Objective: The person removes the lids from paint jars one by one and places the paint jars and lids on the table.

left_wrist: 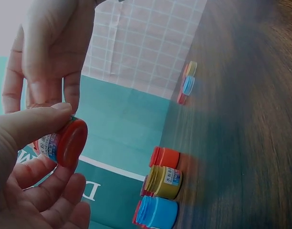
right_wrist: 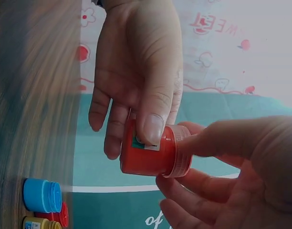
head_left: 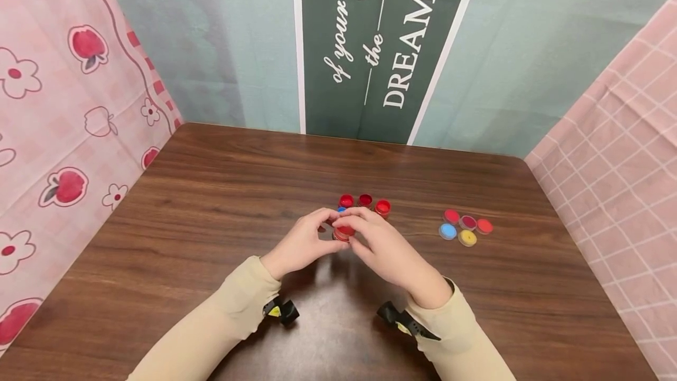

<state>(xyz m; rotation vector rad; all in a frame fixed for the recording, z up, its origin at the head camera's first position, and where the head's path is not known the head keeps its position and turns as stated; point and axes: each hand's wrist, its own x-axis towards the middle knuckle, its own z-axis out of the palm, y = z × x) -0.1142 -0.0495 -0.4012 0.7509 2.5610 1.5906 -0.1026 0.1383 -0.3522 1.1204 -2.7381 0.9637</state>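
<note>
A small red paint jar with a translucent screw lid is held above the table between both hands. My left hand grips the jar's body, its thumb across the label in the right wrist view. From the other side, my right hand pinches the lid with thumb and fingers. In the left wrist view the jar's red base faces the camera. Just beyond the hands stand lidless jars, among them a blue jar, a yellow jar and a red jar.
To the right on the wooden table lies a group of loose lids, including a blue lid, a yellow lid and a dark red lid. Patterned cloths hang around the table's back and sides.
</note>
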